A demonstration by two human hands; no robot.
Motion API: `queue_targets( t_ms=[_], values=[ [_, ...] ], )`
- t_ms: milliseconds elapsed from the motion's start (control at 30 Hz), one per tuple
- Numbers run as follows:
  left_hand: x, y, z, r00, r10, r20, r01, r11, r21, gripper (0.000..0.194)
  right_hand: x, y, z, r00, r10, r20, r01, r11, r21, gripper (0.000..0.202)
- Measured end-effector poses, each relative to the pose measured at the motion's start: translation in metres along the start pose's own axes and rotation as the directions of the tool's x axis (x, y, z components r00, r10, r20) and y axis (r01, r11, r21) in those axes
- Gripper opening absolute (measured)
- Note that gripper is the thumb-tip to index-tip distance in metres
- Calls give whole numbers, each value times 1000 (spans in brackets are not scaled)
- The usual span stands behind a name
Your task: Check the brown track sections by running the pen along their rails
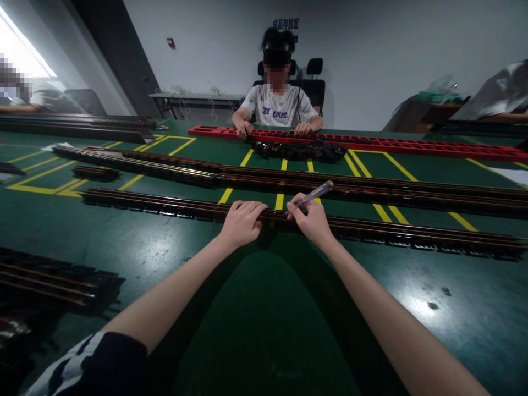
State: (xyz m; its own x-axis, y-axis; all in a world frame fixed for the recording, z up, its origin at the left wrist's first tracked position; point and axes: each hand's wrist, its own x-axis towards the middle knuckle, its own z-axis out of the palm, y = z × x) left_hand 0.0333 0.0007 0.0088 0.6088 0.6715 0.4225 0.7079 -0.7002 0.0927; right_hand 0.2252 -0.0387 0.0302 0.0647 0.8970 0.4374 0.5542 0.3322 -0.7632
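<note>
A long black strip with copper-coloured lines along it lies across the table before me. My left hand rests at its near edge, fingers bent over the strip and thumb against its near side. In my right hand is a slim screwdriver with a clear purplish handle, gripped like a pen. It tilts up to the right, its lower end down at the strip just right of my left fingers. The exact contact of its tip is too small to make out.
More black strips lie beyond, with a short piece to the left. Stacked strips are at near left. Across the green table, a co-worker has both hands at a red slotted rail, beside a heap of black parts.
</note>
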Motion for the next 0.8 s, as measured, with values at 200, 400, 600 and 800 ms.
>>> queue_targets(
  t_ms=[200, 400, 600, 800],
  values=[
    [0, 1, 1, 1000, 4, -6, -4, 1000, 31, 38, 0, 0, 1, 1000, 4, -1, -4, 1000, -1, 18],
    [-1, -2, 5, 999, 25, -40, -21, 997, 79, 39, 0, -1, 0, 1000, 0, 6, 0, 1000, 0, 19],
    [-1, -3, 8, 998, 34, -54, -28, 994, 105, 38, 0, -2, 1, 1000, -1, 0, 1, 1000, 3, 18],
    [-1, -2, 8, 997, 35, -68, -28, 994, 107, 34, 0, -1, 1, 1000, -22, -15, 22, 1000, 3, 17]
  ],
)
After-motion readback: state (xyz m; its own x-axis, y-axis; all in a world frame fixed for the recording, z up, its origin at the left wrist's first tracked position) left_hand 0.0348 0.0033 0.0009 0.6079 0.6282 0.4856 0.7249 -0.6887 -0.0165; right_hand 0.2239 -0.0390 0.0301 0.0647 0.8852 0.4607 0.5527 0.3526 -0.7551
